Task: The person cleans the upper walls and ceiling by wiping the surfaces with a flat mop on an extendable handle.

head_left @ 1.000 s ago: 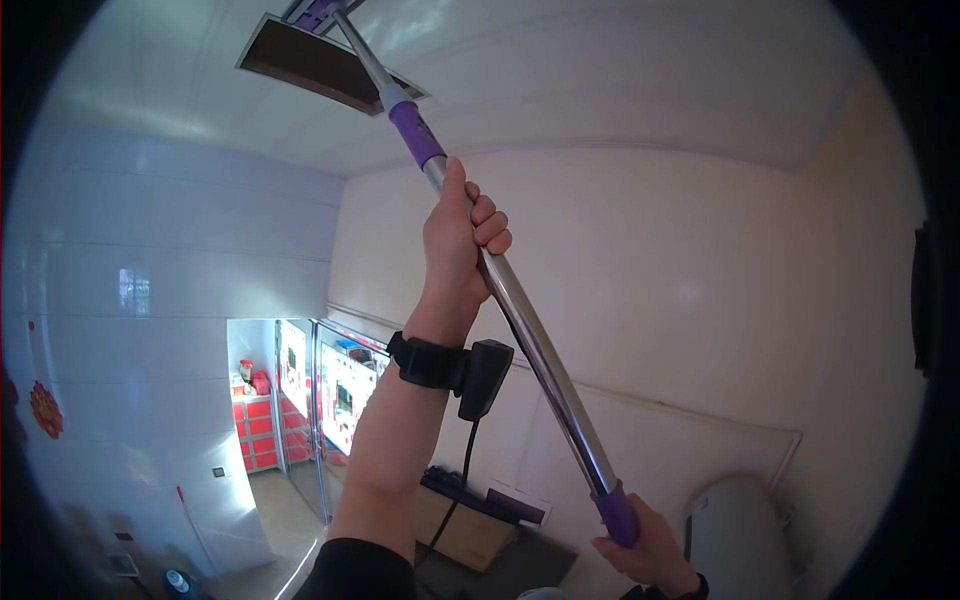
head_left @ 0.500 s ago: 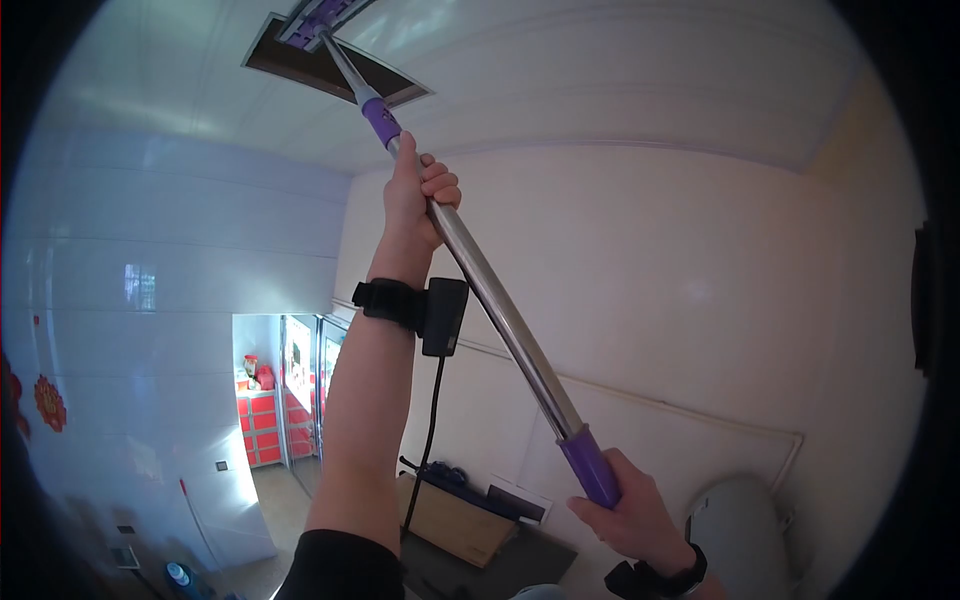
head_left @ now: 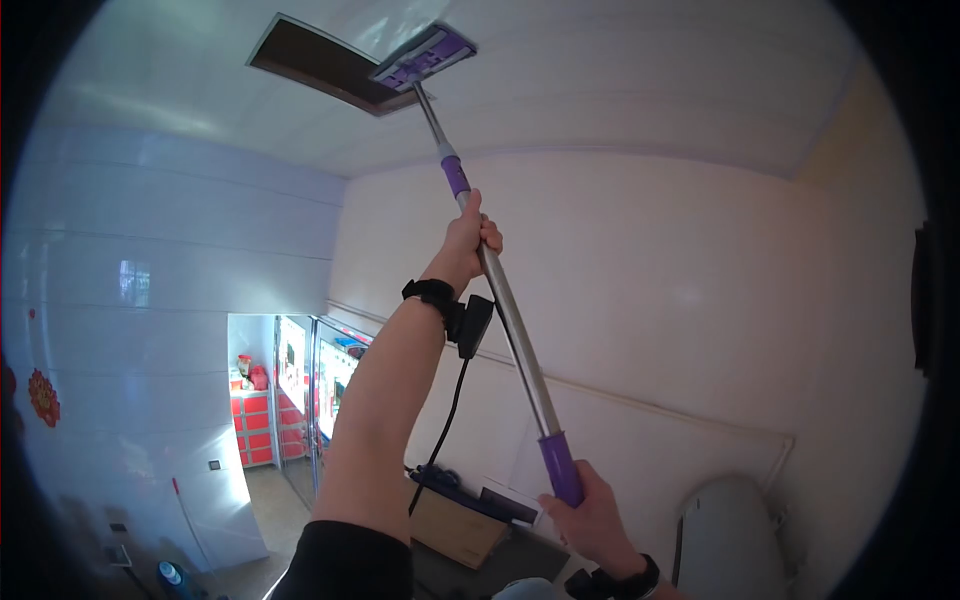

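Note:
A long metal pole with purple grips runs up to a flat purple mop head against the ceiling. My left hand is wrapped round the upper part of the pole, just below a purple collar. Lower down, my right hand closes round the purple end grip. The mop head overlaps the right part of a dark rectangular ceiling opening. A black strap with a small box and cable sits on my left wrist.
A cardboard box lies on a dark surface below. At the lower right stands a grey rounded object. Red drawers show through a doorway at the left. A blue bottle is at the lower left.
The mop head has moved right and down in view, from over the opening's left part to its right end. My left hand has shifted right and down; my right hand slightly left.

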A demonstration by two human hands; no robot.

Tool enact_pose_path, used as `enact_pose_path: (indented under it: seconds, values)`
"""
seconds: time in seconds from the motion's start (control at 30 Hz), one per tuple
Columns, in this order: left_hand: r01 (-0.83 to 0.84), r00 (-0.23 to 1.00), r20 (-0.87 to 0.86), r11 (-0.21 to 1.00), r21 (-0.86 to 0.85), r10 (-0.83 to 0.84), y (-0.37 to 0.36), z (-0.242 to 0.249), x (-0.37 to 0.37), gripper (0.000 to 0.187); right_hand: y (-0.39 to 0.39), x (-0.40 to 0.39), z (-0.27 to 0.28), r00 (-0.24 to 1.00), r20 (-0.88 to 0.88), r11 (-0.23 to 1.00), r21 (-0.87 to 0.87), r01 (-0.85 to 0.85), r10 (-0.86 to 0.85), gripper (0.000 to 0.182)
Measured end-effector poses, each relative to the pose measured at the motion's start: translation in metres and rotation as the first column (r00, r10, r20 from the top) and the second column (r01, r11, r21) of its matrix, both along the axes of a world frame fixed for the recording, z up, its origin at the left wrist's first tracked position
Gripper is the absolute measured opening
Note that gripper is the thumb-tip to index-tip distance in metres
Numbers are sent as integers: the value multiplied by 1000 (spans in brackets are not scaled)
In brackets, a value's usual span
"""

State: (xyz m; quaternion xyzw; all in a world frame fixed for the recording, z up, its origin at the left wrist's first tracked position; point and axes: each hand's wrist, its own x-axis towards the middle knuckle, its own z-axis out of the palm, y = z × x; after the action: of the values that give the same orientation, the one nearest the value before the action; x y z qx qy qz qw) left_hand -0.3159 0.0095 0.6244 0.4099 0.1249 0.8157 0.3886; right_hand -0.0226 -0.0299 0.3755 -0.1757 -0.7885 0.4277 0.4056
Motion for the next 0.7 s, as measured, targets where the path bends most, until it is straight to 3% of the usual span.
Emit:
enact_pose_path:
  seconds: [0.27,0.33,0.37,0.43,0.57,0.7]
  values:
    - [-90,995,-46,994,68,93,-11,-12,-1,40,35,-1,-13,991,52,991,-55,-121,124,29]
    - [-94,992,-64,983,157,105,-17,-13,1,39,47,-1,-14,994,82,994,76,-84,78,32]
    - [-117,988,-74,975,190,132,-22,-16,-3,39,50,-4,-17,996,67,996,59,-69,65,32]
    - [-113,988,-70,957,268,137,-41,-14,-5,38,45,1,-10,993,113,974,225,-7,-19,36]
    - [-142,990,37,954,265,137,-56,-9,14,35,31,12,-7,997,58,964,264,29,-46,38]
    - [-99,989,-85,963,250,124,-22,-22,36,38,23,32,-23,993,5,963,245,112,-117,34]
